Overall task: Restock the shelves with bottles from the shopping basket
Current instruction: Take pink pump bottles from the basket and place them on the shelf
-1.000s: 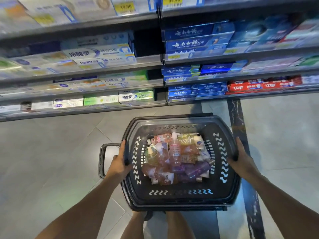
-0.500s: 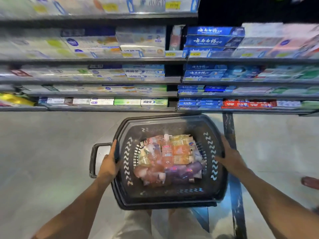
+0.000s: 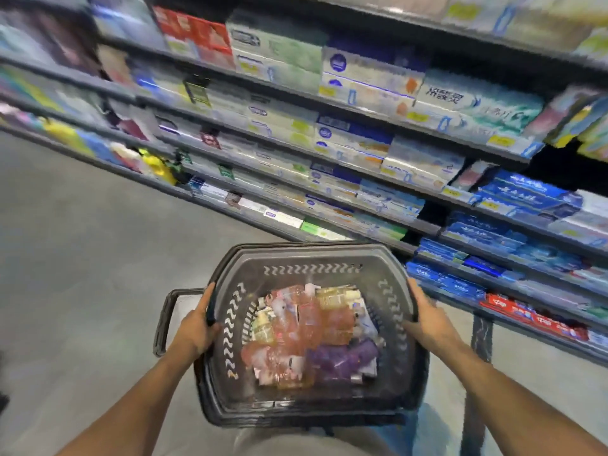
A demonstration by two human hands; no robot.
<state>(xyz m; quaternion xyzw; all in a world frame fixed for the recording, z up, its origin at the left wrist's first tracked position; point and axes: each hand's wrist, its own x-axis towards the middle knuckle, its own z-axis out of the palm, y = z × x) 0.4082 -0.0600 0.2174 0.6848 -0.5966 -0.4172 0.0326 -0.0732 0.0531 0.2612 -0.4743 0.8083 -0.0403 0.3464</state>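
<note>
A dark plastic shopping basket (image 3: 309, 258) is held in front of me, low in the view. Inside it lie several small bottles (image 3: 309, 327), pink, orange and purple, piled on their sides. My left hand (image 3: 197, 324) grips the basket's left rim, fingers curled over the edge. On the right rim, my right hand (image 3: 427, 320) grips the same way. Shelves (image 3: 378, 179) of boxed goods run diagonally across the upper view, blurred.
The shelves hold white, blue and red boxes in several tiers, with price tags on the edges. A folded handle (image 3: 164, 324) sticks out at the basket's left. Grey tiled floor (image 3: 82, 258) spreads to the left, with a dark strip (image 3: 480, 337) at the right.
The view has swung left and tilted, so the shelves now slant across the frame. Both hands keep their grip on the basket rims.
</note>
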